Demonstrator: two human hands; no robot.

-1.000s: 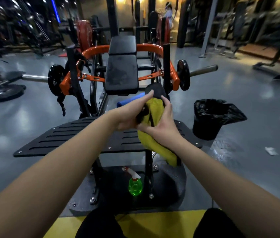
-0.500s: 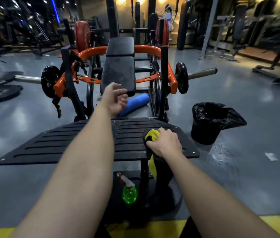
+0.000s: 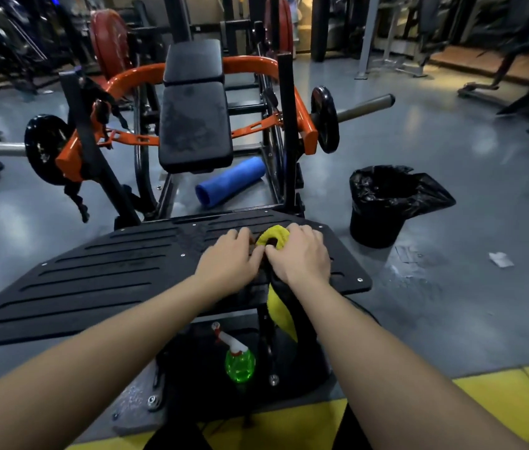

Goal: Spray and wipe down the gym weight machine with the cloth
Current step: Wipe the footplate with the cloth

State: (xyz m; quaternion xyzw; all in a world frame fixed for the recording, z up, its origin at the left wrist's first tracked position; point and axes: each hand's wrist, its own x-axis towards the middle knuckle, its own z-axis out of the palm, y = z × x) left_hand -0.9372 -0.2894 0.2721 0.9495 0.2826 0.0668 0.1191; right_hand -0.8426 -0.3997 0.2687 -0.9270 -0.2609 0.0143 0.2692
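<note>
The weight machine (image 3: 195, 125) fills the far middle, and its black footplate (image 3: 110, 280) spreads nearer. The yellow cloth (image 3: 274, 237) sits bunched on the plate's right part. Its long axis runs far to near, with the tail drooping off the near edge. My right grip (image 3: 302, 254) is clenched over it and hides its middle. My left grip (image 3: 229, 261) touches its left side, though I cannot tell if it is pinching. The spray bottle (image 3: 240, 362) stands below.
</note>
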